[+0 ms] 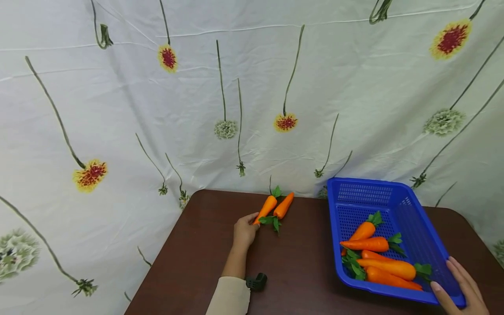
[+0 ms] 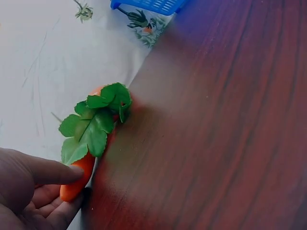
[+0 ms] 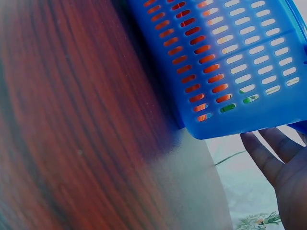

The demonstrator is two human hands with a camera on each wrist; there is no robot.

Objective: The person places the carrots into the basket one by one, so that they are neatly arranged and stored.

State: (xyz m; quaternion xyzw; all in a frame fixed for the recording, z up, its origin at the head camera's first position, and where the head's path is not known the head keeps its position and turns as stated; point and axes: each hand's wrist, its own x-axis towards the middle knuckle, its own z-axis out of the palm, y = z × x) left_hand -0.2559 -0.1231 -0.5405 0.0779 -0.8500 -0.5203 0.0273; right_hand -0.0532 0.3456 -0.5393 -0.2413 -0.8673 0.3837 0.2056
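Observation:
My left hand [image 1: 245, 232] pinches the narrow tip of an orange carrot [image 1: 267, 206] between thumb and fingers, near the back of the table. In the left wrist view, green leaves cover much of this carrot [image 2: 74, 189]. A second carrot [image 1: 285, 204] lies beside it, its leaves toward me. At the right, my right hand [image 1: 464, 286] touches the near right corner of a blue plastic basket [image 1: 427, 234] with extended fingers. Several carrots [image 1: 387, 267] with leafy tops lie inside the basket. The right wrist view shows its slotted wall [image 3: 230, 52] and the fingertips at the rim.
The dark brown table [image 1: 291, 267] lies beneath everything. Behind it hangs a white cloth [image 1: 252, 100] printed with flowers, meeting the table's back edge. A black band [image 1: 256, 282] sits at the left wrist, by the beige sleeve.

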